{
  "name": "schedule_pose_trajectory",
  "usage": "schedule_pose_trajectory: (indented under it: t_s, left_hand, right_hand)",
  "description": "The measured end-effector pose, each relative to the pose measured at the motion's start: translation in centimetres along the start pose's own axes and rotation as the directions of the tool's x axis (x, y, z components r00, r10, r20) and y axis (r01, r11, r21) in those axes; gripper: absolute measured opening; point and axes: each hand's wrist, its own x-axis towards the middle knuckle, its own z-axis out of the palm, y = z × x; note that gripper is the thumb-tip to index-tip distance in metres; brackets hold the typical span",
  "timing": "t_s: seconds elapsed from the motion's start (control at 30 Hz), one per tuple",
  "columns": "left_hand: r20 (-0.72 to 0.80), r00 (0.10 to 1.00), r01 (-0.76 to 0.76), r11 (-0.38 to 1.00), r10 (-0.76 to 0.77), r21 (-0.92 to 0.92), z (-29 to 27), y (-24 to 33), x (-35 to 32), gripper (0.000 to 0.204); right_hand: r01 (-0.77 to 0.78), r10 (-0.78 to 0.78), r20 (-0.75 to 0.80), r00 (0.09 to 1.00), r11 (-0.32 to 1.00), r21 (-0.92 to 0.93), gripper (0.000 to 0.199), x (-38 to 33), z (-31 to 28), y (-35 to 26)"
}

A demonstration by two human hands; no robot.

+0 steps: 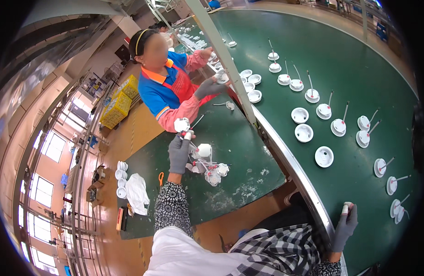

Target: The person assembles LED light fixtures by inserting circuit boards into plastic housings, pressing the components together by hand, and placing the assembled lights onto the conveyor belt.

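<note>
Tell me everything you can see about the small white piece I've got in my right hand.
The white piece is a short, narrow cylinder that looks like plastic, with a reddish band near its top. It stands roughly upright, pinched by the fingertips of the gloved right hand, with only its upper part showing above the grey glove. It sits over the green belt, near the metal rim; whether it touches the belt cannot be told. Finer detail is too small to make out.
</note>
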Motion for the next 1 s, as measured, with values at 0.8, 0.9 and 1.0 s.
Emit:
schedule_pose_trajectory:
  t_s: [0.8,0.9,1.0]
  left_hand:
    - [-0.127,0.991,-0.044,0.999,0.047,0.023,-6.0,3.6,1.6,0.030]
    - [0.163,0.985,-0.059,0.998,0.062,-0.023,0.7,9.5,-2.4,0.031]
    - [0.752,0.643,0.192,0.981,-0.147,0.027,8.3,13.6,-9.5,0.031]
  right_hand:
    - [0.287,-0.234,0.530,0.815,0.958,-0.018,0.012,-0.9,4.0,-5.2]
    - [0.096,-0.105,0.581,0.807,0.994,0.046,0.022,-0.6,3.4,-5.8]
    - [-0.300,-0.063,0.659,0.750,0.855,0.423,0.046,-0.6,4.5,-6.9]
